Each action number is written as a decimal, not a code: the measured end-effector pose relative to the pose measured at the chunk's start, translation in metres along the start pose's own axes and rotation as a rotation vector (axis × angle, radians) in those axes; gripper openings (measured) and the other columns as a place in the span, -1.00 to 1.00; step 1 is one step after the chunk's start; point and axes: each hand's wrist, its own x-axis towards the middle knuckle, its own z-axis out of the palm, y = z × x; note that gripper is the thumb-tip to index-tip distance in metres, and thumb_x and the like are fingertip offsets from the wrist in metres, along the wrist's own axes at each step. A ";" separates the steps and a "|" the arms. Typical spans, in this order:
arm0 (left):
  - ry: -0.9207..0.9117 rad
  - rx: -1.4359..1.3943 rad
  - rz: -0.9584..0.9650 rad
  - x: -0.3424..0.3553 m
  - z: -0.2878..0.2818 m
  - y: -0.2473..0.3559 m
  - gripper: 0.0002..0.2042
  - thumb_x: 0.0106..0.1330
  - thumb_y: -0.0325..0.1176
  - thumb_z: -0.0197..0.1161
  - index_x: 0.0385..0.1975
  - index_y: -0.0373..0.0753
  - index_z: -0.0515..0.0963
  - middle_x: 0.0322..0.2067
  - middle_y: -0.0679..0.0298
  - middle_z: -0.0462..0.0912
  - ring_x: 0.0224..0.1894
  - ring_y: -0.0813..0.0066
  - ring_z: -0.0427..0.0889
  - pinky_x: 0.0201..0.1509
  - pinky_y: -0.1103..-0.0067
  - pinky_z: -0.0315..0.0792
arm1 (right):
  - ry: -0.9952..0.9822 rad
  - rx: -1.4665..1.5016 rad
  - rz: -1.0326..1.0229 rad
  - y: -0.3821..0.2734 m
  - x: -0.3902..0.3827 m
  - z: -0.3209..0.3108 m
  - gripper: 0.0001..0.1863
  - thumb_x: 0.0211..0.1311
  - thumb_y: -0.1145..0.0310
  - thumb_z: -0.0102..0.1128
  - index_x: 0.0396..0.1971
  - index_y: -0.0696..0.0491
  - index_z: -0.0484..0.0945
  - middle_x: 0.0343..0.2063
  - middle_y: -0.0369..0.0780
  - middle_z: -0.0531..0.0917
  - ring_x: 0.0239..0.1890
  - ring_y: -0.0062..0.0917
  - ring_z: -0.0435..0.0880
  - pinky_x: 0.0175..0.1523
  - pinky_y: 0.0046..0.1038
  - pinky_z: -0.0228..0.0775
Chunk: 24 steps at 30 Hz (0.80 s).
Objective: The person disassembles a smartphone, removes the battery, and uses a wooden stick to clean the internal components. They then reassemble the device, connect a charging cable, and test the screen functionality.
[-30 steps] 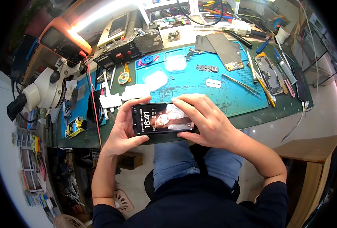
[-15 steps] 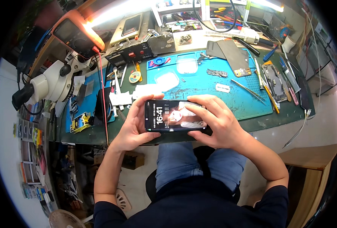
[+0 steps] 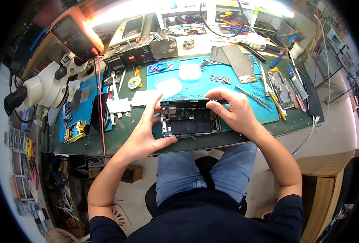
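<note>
A lamp (image 3: 121, 11) glares up top; edges bend into black.

No lettering or number is legible. The marks around the round dial of the orange-cased dark multimeter (image 3: 75, 39) and on the small round tan-and-green spool (image 3: 134, 82) on the dark green tabletop (image 3: 297, 121) are too small; any print inside the opened black rectangular phone (image 3: 191, 116) is blurred.
</note>
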 end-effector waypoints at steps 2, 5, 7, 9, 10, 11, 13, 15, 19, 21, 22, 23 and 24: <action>0.038 0.381 0.048 -0.003 -0.004 0.002 0.20 0.02 -0.35 0.69 0.62 -0.15 -0.07 0.18 0.07 0.34 0.32 0.20 0.34 0.43 0.30 0.25 | 0.023 -0.028 -0.011 0.001 0.001 0.004 -0.72 0.38 0.28 0.37 -0.03 0.10 0.64 -0.23 -0.13 0.78 -0.23 -0.35 0.80 -0.11 -0.40 0.60; -0.009 0.462 -0.043 -0.004 -0.004 0.001 0.21 0.03 -0.21 0.70 0.61 -0.21 -0.08 0.25 -0.06 0.32 0.35 0.02 0.32 0.48 0.21 0.22 | 0.032 -0.098 -0.026 0.008 0.000 0.007 -0.68 0.38 0.37 0.34 0.08 0.04 0.60 -0.22 -0.14 0.78 -0.36 -0.35 0.74 -0.20 -0.39 0.57; -0.013 0.438 -0.062 -0.005 -0.007 0.004 0.18 0.08 -0.17 0.68 0.60 -0.24 -0.07 0.30 -0.12 0.30 0.39 -0.04 0.30 0.51 0.20 0.20 | 0.025 -0.095 -0.010 0.006 0.000 0.008 -0.68 0.37 0.38 0.34 0.08 0.04 0.60 -0.21 -0.14 0.77 -0.40 -0.35 0.71 -0.22 -0.38 0.55; 0.006 0.338 -0.035 -0.005 -0.014 0.005 0.15 0.11 -0.12 0.66 0.59 -0.27 -0.05 0.35 -0.12 0.29 0.42 -0.03 0.29 0.51 0.21 0.22 | 0.030 -0.094 -0.015 0.006 -0.001 0.009 -0.64 0.35 0.41 0.34 0.12 0.04 0.60 -0.22 -0.12 0.76 -0.43 -0.35 0.67 -0.25 -0.37 0.52; 0.054 0.392 0.074 0.000 -0.017 0.005 -0.02 0.25 -0.13 0.56 0.56 -0.29 0.09 0.33 -0.09 0.40 0.38 0.04 0.41 0.47 0.25 0.30 | 0.037 -0.102 -0.011 0.007 -0.001 0.009 -0.62 0.35 0.41 0.35 0.15 0.03 0.59 -0.24 -0.12 0.76 -0.43 -0.36 0.67 -0.25 -0.37 0.52; 0.070 0.295 0.086 0.007 -0.019 0.002 -0.14 0.33 -0.17 0.49 0.55 -0.25 0.16 0.29 0.00 0.46 0.30 0.13 0.47 0.43 0.30 0.34 | 0.046 -0.111 -0.005 0.008 -0.002 0.009 -0.59 0.34 0.41 0.35 0.18 0.03 0.59 -0.25 -0.12 0.75 -0.43 -0.36 0.67 -0.25 -0.37 0.52; 0.056 0.140 0.111 0.020 -0.022 0.001 -0.45 0.54 -0.30 0.26 0.48 -0.22 0.35 0.20 0.17 0.59 0.14 0.41 0.58 0.32 0.45 0.42 | 0.028 -0.110 0.069 0.001 -0.002 0.005 -0.50 0.33 0.40 0.36 0.27 0.01 0.55 -0.25 -0.09 0.72 -0.41 -0.36 0.67 -0.23 -0.36 0.54; 0.091 0.154 0.156 0.029 -0.023 -0.007 -0.58 0.54 -0.43 0.20 0.36 -0.25 0.48 0.07 0.19 0.66 -0.02 0.52 0.62 0.16 0.53 0.50 | 0.073 -0.100 -0.006 0.001 -0.005 0.004 -0.48 0.36 0.48 0.34 0.31 0.09 0.53 -0.05 -0.10 0.71 -0.28 -0.48 0.70 -0.10 -0.45 0.57; 0.148 0.147 0.167 0.032 -0.021 -0.024 -0.61 0.47 -0.53 0.22 0.29 -0.24 0.55 -0.13 0.19 0.70 -0.19 0.49 0.64 0.00 0.55 0.54 | 0.258 -0.255 -0.053 0.002 -0.028 -0.021 -0.64 0.34 0.51 0.34 0.12 0.13 0.63 -0.23 -0.13 0.72 -0.32 -0.42 0.70 -0.15 -0.41 0.57; 0.163 0.212 0.196 0.031 -0.020 -0.024 -0.58 0.45 -0.55 0.23 0.30 -0.23 0.54 -0.09 0.16 0.70 -0.19 0.44 0.66 0.01 0.52 0.56 | 0.384 -0.349 -0.006 0.007 -0.045 -0.039 -0.83 0.36 0.48 0.35 -0.10 0.13 0.73 -0.38 -0.18 0.71 -0.42 -0.47 0.67 -0.29 -0.44 0.52; 0.188 0.249 0.254 0.031 -0.018 -0.025 -0.57 0.45 -0.56 0.23 0.31 -0.23 0.53 -0.06 0.13 0.70 -0.18 0.41 0.67 0.02 0.51 0.57 | 0.427 -0.395 0.057 0.009 -0.053 -0.045 -0.85 0.36 0.47 0.35 -0.12 0.12 0.73 -0.40 -0.18 0.71 -0.45 -0.47 0.65 -0.32 -0.44 0.50; 0.215 0.285 0.310 0.031 -0.016 -0.026 -0.56 0.44 -0.57 0.23 0.32 -0.23 0.52 -0.03 0.11 0.70 -0.17 0.38 0.69 0.04 0.49 0.58 | 0.470 -0.440 0.121 0.011 -0.060 -0.052 -0.87 0.37 0.46 0.35 -0.14 0.12 0.74 -0.42 -0.19 0.70 -0.48 -0.48 0.63 -0.36 -0.45 0.47; 0.214 0.268 0.295 0.030 -0.013 -0.026 -0.55 0.44 -0.58 0.23 0.32 -0.23 0.51 0.01 0.08 0.70 -0.15 0.35 0.70 0.06 0.47 0.59 | 0.517 -0.490 0.189 0.011 -0.069 -0.060 -0.88 0.38 0.44 0.35 -0.16 0.12 0.75 -0.44 -0.19 0.70 -0.52 -0.49 0.61 -0.39 -0.46 0.44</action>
